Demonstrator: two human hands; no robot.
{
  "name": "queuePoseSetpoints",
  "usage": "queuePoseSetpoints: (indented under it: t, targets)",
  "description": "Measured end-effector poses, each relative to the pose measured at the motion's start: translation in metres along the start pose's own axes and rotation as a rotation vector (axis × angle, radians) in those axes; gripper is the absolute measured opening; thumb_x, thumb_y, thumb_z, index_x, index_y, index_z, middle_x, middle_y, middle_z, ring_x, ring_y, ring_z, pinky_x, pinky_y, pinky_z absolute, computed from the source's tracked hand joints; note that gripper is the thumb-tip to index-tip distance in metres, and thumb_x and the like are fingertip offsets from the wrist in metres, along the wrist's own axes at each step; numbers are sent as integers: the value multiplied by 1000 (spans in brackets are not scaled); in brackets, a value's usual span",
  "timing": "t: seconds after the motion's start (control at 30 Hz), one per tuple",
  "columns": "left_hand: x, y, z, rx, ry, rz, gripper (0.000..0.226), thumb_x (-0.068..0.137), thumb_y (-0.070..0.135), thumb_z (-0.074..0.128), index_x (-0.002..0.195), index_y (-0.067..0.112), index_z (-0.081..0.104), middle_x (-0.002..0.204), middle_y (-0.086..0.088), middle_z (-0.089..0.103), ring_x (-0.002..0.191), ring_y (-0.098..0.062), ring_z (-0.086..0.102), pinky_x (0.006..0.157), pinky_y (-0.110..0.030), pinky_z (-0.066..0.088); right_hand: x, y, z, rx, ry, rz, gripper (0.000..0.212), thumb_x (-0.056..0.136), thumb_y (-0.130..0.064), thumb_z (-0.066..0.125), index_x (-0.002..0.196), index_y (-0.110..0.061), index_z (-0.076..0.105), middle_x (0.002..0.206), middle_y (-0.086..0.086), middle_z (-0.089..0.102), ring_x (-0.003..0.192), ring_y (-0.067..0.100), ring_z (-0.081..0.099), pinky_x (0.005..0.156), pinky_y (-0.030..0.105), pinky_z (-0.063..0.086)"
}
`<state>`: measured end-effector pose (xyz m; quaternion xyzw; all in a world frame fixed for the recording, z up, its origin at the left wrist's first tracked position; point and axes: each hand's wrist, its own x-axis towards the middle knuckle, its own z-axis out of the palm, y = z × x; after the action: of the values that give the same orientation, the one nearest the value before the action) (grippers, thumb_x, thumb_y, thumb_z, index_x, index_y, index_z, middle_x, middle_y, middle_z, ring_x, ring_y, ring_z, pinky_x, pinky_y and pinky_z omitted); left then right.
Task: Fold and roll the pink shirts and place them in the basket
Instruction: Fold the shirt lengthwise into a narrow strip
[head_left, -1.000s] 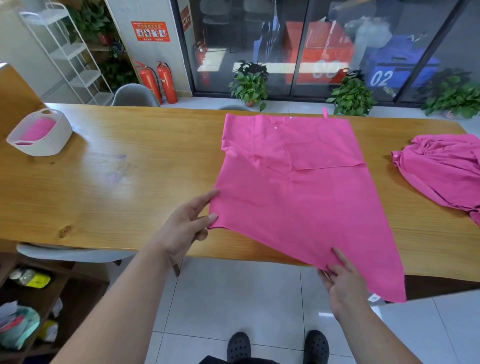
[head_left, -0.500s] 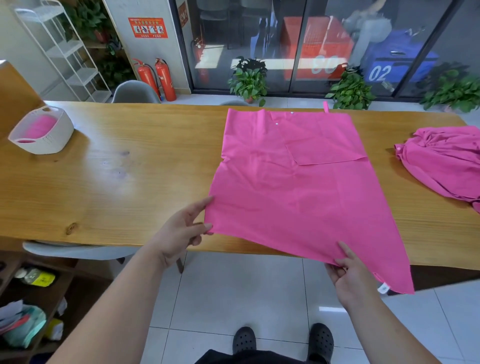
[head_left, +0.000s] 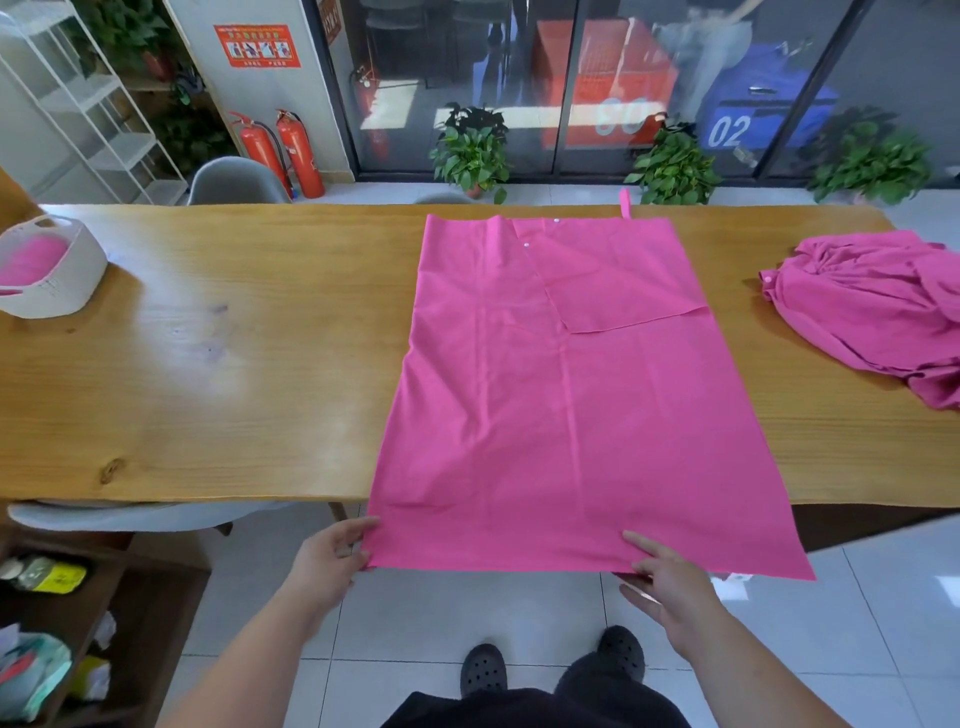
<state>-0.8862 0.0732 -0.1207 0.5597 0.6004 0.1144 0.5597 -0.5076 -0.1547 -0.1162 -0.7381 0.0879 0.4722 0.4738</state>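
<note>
A pink shirt (head_left: 561, 395) lies spread flat on the wooden table (head_left: 208, 374), folded into a long panel whose near end hangs past the table's front edge. My left hand (head_left: 332, 558) pinches the hem's left corner. My right hand (head_left: 670, 587) pinches the hem further right, index finger lying on top of the cloth. A crumpled pile of pink shirts (head_left: 878, 312) sits at the table's right end. The white basket (head_left: 67, 291) stands at the far left with pink cloth inside.
A grey chair (head_left: 234, 179) stands behind the table and another (head_left: 104, 517) is tucked under its near left edge. A low wooden shelf (head_left: 57, 623) with clutter sits at lower left. Potted plants and fire extinguishers line the glass wall.
Both hands drew the shirt's hem back toward me and squared it. The slanted bottom edge now runs nearly level, and the cloth lies straighter on the table.
</note>
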Motion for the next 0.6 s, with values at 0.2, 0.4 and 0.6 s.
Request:
queuePoseSetpoints:
  t: [0.2, 0.4, 0.6]
  targets:
    - [-2, 5, 27, 520, 285, 60, 46, 89, -2, 55, 120, 27, 72, 126, 1, 65, 91, -22, 68, 75, -35, 51, 3, -5, -17, -631, 45, -197, 25, 105, -15, 54, 113, -22, 77, 102, 2, 77, 93, 25, 76, 88, 46, 63]
    - [24, 76, 80, 785, 194, 489, 69, 89, 13, 71, 153, 30, 48, 164, 0, 38, 146, -29, 43, 117, -50, 44, 31, -65, -20, -1156, 133, -724, 48, 107, -29, 53, 155, -26, 50, 159, -1, 46, 145, 24, 42, 117, 40, 39]
    - [37, 98, 113, 1087, 134, 330, 56, 105, 44, 45, 159, 29, 35, 154, 5, 52, 134, -21, 56, 107, -40, 48, 58, -88, -43, -1577, 33, -693, 68, 109, -58, 36, 167, -27, 22, 174, -4, 23, 156, 22, 29, 122, 41, 35]
